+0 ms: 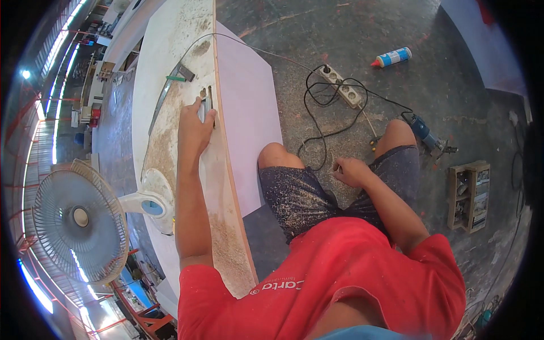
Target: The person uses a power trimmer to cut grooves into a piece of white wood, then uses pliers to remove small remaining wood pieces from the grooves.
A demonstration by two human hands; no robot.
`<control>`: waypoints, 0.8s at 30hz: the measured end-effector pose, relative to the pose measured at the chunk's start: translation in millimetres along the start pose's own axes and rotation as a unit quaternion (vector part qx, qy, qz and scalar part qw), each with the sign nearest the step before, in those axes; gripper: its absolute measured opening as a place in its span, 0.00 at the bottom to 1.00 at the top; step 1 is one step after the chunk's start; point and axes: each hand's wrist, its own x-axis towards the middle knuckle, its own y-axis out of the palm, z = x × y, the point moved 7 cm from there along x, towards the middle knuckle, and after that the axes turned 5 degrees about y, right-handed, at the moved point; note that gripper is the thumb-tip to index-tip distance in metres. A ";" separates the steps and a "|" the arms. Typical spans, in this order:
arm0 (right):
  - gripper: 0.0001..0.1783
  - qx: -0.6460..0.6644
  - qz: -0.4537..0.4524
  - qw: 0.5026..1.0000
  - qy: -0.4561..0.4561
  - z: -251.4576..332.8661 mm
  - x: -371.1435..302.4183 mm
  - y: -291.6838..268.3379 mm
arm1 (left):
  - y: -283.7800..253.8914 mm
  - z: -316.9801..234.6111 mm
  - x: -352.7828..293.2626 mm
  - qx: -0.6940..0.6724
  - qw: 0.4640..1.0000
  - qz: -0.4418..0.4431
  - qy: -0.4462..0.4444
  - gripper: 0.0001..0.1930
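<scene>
I have the left hand [192, 123] closed, thumb against fingers, on a small silver piece [202, 110] beside the slots [209, 93] cut near the right edge of the dusty counter [222, 164]. That edge is my worry: a slack pinch or sideways pressure could send the piece over it, and loose sawdust [228, 229] could let it skid or keep it from lying flat. The right hand [352, 171] hangs between the knees, fingers curled; I cannot tell whether anything is in it. A thin cable [212, 34] crosses the same edge farther off, so a long forward sweep might snag it, while a swing left could knock the metal square [161, 105] or, nearer the body, the fan [79, 218]. I judge the freest room to be rightward, above the pale panel [246, 102], short of the power strip [341, 86].
</scene>
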 end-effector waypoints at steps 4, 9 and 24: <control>0.18 -0.008 0.008 1.000 -0.001 1.0 3.2 1.6 | 0.2 -3.2 -1.5 -0.017 1.000 -0.004 0.013 0.32; 0.18 -0.008 0.010 1.000 -0.002 3.0 5.4 1.1 | 2.6 -6.0 1.5 -0.024 1.000 -0.013 0.013 0.31; 0.15 0.054 0.109 0.985 0.119 51.8 -129.0 12.8 | -3.0 -19.3 -10.5 -0.058 0.998 -0.015 -0.030 0.29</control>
